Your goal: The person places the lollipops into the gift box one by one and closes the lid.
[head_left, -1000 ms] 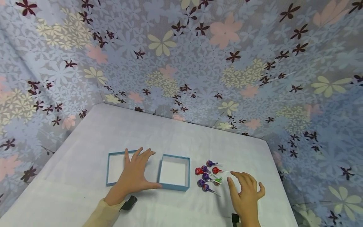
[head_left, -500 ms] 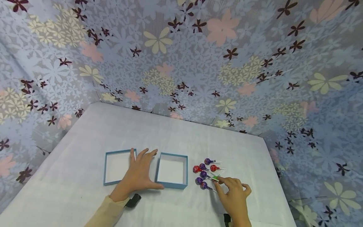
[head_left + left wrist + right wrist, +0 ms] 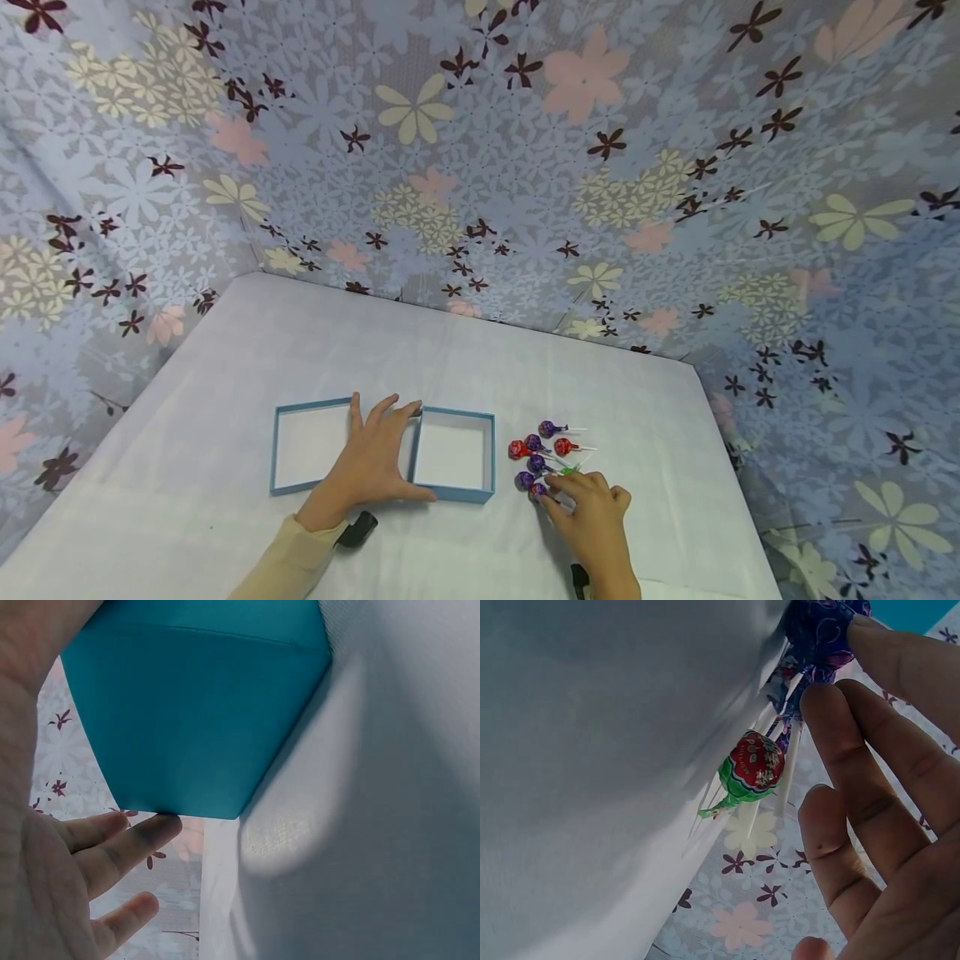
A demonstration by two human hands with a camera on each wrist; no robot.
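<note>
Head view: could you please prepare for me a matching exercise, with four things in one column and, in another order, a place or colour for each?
1. Boxes
2. Left hand
3. Right hand
4. Table

A. fingers at a purple lollipop
B. plain white
C. blue-rimmed
D. at the boxes

Pairs: 1-C, 2-D, 3-A, 4-B

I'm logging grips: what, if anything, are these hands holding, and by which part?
The right hand pinches a purple lollipop by its wrapped head. The left hand is spread against the box nearer the lollipop, its fingers not curled round it.
</note>
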